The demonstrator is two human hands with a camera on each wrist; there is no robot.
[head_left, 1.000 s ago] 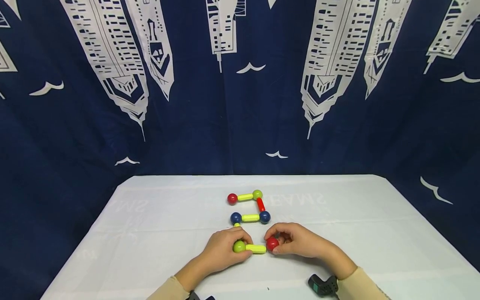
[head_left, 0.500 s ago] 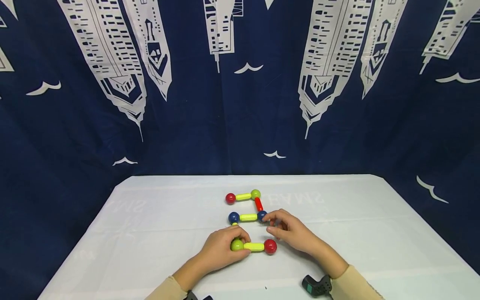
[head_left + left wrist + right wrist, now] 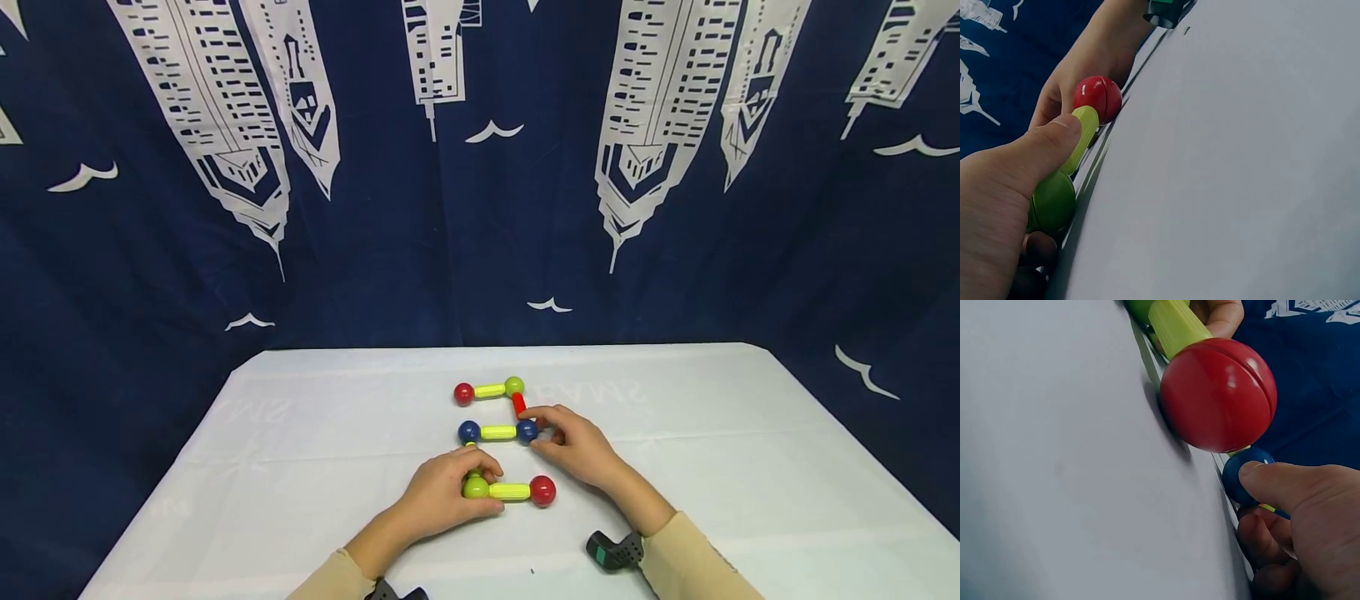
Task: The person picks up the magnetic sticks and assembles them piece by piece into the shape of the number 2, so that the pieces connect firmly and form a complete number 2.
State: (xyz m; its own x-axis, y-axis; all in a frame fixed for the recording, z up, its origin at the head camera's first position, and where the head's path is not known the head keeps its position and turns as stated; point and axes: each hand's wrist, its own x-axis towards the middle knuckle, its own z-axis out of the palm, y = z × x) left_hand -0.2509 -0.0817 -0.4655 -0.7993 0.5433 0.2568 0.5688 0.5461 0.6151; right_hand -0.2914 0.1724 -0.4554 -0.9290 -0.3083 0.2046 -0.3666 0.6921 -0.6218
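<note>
On the white table lies a zigzag chain of balls and rods. My left hand (image 3: pixel 442 493) holds the near green ball (image 3: pixel 477 487), thumb in front and fingers behind. From that ball a yellow rod (image 3: pixel 510 492) runs right to a red ball (image 3: pixel 543 491), which no hand touches. My right hand (image 3: pixel 581 448) grips the right blue ball (image 3: pixel 527 430); in the right wrist view the thumb (image 3: pixel 1272 481) presses on it. Another yellow rod (image 3: pixel 498 432) joins it to the left blue ball (image 3: pixel 469 432). The short rod between left blue and near green balls is mostly hidden by my left hand.
Farther back, a red rod (image 3: pixel 518 405) leads up to a green ball (image 3: pixel 513 386), then a yellow rod (image 3: pixel 490 390) and a red ball (image 3: pixel 464 394). A dark blue printed cloth (image 3: pixel 450 250) hangs behind the white table (image 3: pixel 300 433).
My right hand has let go of the near red ball, now at the yellow rod's end, and moved up to take hold of the right blue ball. The left hand stays put.
</note>
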